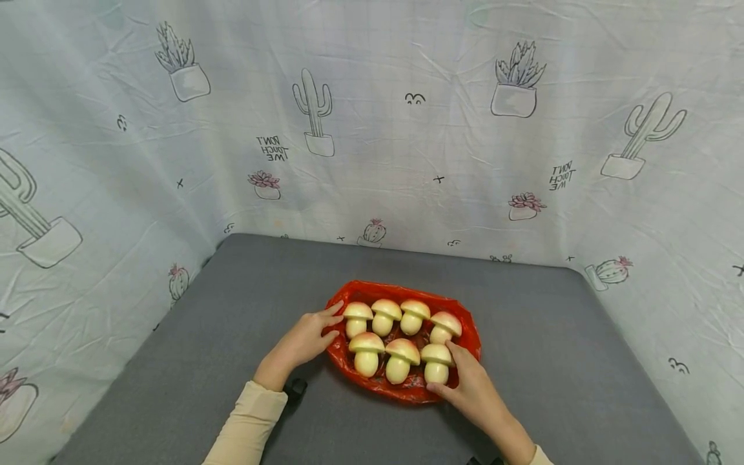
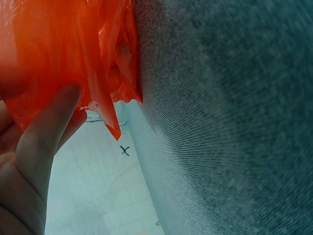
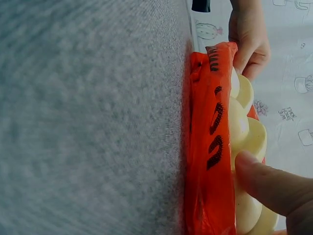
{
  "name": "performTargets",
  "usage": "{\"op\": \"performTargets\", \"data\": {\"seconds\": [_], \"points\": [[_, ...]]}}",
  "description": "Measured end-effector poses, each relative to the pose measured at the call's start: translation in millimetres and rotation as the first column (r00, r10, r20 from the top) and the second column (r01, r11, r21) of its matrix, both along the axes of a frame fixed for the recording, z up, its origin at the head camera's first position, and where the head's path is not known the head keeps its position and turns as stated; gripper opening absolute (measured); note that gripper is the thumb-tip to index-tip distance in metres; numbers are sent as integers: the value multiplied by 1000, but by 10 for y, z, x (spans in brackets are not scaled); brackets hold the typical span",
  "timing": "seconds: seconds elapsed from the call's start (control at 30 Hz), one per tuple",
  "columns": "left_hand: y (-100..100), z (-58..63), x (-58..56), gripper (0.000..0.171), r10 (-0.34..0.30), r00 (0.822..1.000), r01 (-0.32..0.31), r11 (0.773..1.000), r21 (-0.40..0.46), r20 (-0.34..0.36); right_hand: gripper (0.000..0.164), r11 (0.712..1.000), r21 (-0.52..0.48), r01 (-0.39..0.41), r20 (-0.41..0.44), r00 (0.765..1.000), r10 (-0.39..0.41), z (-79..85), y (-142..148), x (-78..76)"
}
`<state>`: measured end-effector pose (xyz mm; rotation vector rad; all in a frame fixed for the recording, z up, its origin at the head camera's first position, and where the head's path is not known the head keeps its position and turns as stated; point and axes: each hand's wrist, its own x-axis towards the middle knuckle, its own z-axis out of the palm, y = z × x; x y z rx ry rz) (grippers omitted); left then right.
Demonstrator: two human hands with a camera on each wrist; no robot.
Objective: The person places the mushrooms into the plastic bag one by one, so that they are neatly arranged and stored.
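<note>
An oval container lined with a red plastic bag (image 1: pixel 401 395) sits on the table, bearing black print in the right wrist view. Inside stand several mushrooms, artificial-looking and pale yellow with pink-tinged caps, in two rows. At the container's left end my left hand (image 1: pixel 305 339) grips the edge; in the left wrist view its thumb (image 2: pixel 51 115) lies against the red plastic. My right hand (image 1: pixel 471 384) holds the mushroom (image 1: pixel 436 365) at the near right, thumb low on the stem and a finger by the cap. Its other fingers are mostly hidden.
The grey table (image 1: pixel 279 271) surrounds the container. White cloth (image 1: pixel 372 129) printed with potted cacti hangs behind and on both sides. A black strap piece (image 1: pixel 296 389) shows at the left wrist.
</note>
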<state>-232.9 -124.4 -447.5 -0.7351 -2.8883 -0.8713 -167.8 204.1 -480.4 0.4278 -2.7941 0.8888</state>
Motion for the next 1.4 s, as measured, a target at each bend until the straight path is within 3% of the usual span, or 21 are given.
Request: {"op": "performTargets", "data": {"seconds": [0.27, 0.6, 0.77, 0.93, 1.07, 1.2, 1.3, 1.4], "points": [[-2, -12, 5, 40, 2, 1000, -3, 1000, 9, 18, 90, 1000, -13, 4, 14, 1000, -4, 54, 15, 6], [13, -16, 12, 39, 16, 1000, -16, 1000, -3, -4, 60, 987, -159, 31, -151, 987, -56, 185, 236, -66], [13, -14, 22, 40, 29, 1000, -29, 1000, 0, -3, 57, 970, -243, 30, -154, 986, -69, 226, 372, -107], [-12, 6, 33, 42, 55, 998, -56, 997, 56, 23, 54, 943, -330, 33, -127, 989, -79, 221, 484, -150], [-39, 37, 41, 41, 40, 998, -34, 992, 124, -45, 53, 937, -346, 42, -113, 990, -86, 208, 572, -179], [-86, 56, 57, 40, 61, 979, -32, 989, 146, -194, 54, 959, -271, 89, -102, 988, -120, 229, 670, -177], [-148, 63, 56, 48, 132, 949, -114, 990, 80, -285, 56, 975, -182, 124, -75, 987, -139, 268, 755, -191], [-212, 75, 43, 60, 207, 923, -225, 974, -18, -323, 62, 988, -82, 131, -65, 988, -137, 320, 838, -242]]}}
